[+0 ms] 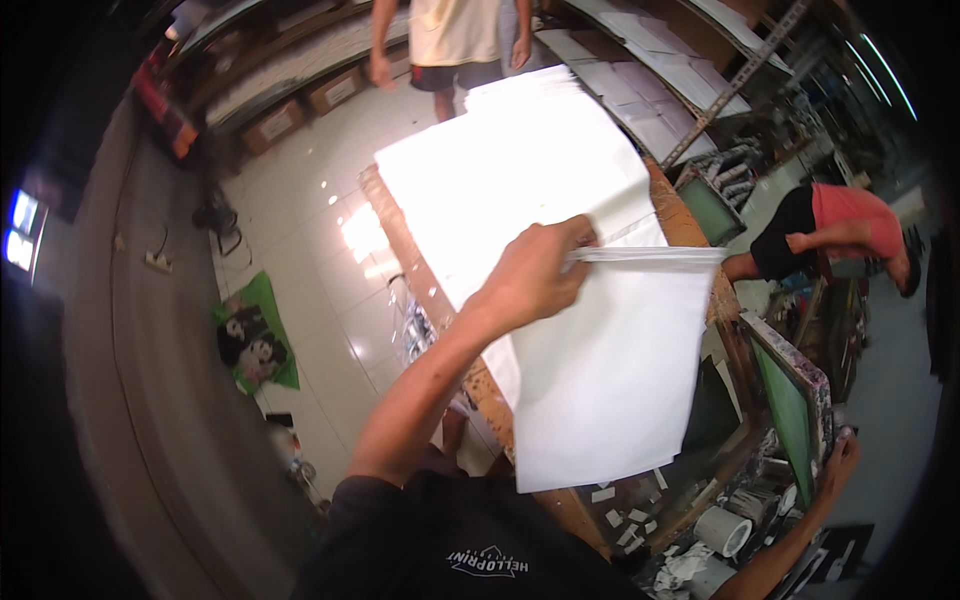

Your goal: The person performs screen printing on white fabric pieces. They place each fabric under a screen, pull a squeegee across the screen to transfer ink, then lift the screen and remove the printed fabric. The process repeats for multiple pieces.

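Observation:
My left hand [540,270] is closed on the folded edge of a thin stack of white sheets [610,370], lifted a little over the worktable. The lower part of these sheets hangs toward me. Under and beyond them, a broad pile of more white sheets [500,170] covers much of the table. At the far right, my right hand [845,455] has its fingers curled round the edge of a tilted screen-printing frame [797,362] with green mesh. Part of its grip is hidden.
The wooden table [483,385] shows at its edges. Shelves of sheets [640,90] stand at the back right. One person [455,35] stands beyond the table; another [850,225] bends at the right. A white roll [722,532] lies low right, and a green bag [262,330] on the floor.

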A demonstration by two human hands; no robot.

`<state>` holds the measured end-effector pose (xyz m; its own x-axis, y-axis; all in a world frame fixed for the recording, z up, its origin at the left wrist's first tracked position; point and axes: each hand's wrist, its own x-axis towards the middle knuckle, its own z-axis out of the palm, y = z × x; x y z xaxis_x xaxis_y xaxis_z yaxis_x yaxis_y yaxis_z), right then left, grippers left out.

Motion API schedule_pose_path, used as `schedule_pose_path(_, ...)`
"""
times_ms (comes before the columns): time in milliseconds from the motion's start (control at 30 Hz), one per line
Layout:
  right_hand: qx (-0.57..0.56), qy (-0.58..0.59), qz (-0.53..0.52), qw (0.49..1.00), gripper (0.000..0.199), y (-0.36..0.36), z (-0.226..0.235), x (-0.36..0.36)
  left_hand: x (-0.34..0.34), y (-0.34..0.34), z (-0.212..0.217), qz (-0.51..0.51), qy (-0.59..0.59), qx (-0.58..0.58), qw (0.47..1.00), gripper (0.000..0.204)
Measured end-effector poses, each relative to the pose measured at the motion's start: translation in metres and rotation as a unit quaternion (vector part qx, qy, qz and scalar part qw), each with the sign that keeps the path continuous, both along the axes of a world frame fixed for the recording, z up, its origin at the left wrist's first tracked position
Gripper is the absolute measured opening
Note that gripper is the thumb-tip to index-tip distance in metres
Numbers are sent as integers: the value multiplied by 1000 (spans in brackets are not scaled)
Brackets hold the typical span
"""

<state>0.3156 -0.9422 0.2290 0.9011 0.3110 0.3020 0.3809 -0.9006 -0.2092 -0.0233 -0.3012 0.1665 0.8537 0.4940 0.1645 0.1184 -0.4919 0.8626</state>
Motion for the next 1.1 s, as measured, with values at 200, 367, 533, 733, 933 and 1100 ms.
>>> schedule_pose_path(200,1,-7,-119,993,65,9,-10,-33,80,77,-84,-33,16,-26,999,24)
schedule_pose_path(367,-44,12,-123,991,78,-35,-20,-45,197,175,-109,3,35,37,999,30)
schedule_pose_path(533,-112,49,-133,983,88,-31,-12,-59,246,272,-150,96,84,92,988,31)
schedule_pose_path(733,-16,-18,16,1000,87,-4,-19,-78,251,259,-135,165,169,218,947,37)
schedule_pose_path(933,-7,70,-41,997,87,-8,-19,-95,261,268,-148,230,222,214,923,45)
schedule_pose_path(1100,-61,64,-110,990,86,3,-19,-110,268,270,-149,208,243,234,918,53)
